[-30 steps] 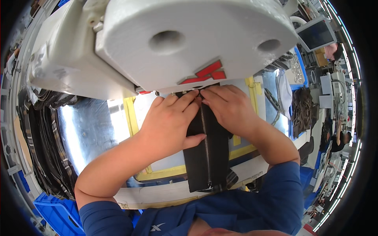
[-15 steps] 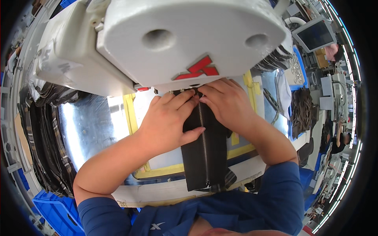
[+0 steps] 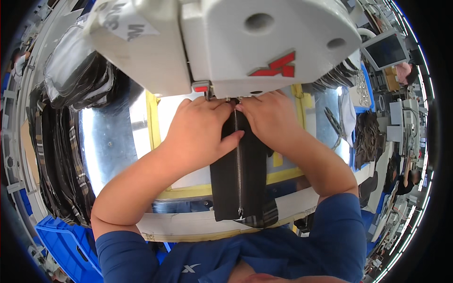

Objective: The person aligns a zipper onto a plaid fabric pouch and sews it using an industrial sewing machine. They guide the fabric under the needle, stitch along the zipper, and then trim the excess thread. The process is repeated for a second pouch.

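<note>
A long black fabric piece (image 3: 224, 188) with a metal zipper (image 3: 239, 174) down its middle lies lengthwise under the head of a white sewing machine (image 3: 226, 52). My left hand (image 3: 196, 132) holds the fabric's far end left of the zipper, fingers bent and close to the machine, thumb stretched across to the zipper teeth. On the other side my right hand (image 3: 271, 118) grips the same end, thumb and forefinger close to the zipper. The fingertips of both hands are partly hidden by the machine head. A zipper pull (image 3: 241, 212) shows at the near end, above a plaid fabric corner (image 3: 264, 214).
Stacked black and plaid pieces (image 3: 59, 160) fill the left side, with a blue crate (image 3: 68, 245) below. Yellow tape (image 3: 193, 191) borders the work surface. Scissors (image 3: 334, 123) lie at right, beside blue trays holding dark pieces (image 3: 368, 137). A screen (image 3: 386, 49) stands farther back.
My view has shifted, so the machine head appears farther right and higher, and more of the stack at left shows. Both hands still hold the zippered fabric in much the same place.
</note>
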A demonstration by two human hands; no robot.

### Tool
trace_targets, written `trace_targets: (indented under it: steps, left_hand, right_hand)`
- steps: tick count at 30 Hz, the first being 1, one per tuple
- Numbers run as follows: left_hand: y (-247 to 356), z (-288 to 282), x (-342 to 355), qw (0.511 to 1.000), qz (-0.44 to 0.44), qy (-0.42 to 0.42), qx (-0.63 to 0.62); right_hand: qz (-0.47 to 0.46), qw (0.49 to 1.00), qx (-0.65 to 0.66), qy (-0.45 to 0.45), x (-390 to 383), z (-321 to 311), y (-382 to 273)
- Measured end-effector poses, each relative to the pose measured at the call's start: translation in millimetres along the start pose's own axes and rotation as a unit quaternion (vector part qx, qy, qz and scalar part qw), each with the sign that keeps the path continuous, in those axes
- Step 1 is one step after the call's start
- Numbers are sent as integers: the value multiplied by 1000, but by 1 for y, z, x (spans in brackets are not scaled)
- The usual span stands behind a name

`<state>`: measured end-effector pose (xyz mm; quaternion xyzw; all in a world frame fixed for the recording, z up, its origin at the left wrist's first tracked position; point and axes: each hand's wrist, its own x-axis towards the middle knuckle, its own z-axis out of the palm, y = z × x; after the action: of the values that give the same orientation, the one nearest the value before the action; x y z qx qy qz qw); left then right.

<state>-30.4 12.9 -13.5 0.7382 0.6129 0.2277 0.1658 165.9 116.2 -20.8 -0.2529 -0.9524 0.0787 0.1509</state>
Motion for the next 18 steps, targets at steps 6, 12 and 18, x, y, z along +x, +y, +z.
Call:
trace_targets:
  steps: [6, 12, 18]
  left_hand:
    - [5, -2, 0, 1000, -7, -13, 16]
    - [4, -2, 1, 1000, -8, -28, 11]
    - [6, -2, 2, 1000, -5, -22, 8]
  right_hand:
    - [4, 1000, -21, 0, 0, -1, -3]
    - [-1, 1000, -21, -2, 0, -3, -2]
    - [-2, 1000, -21, -10, -3, -5, -2]
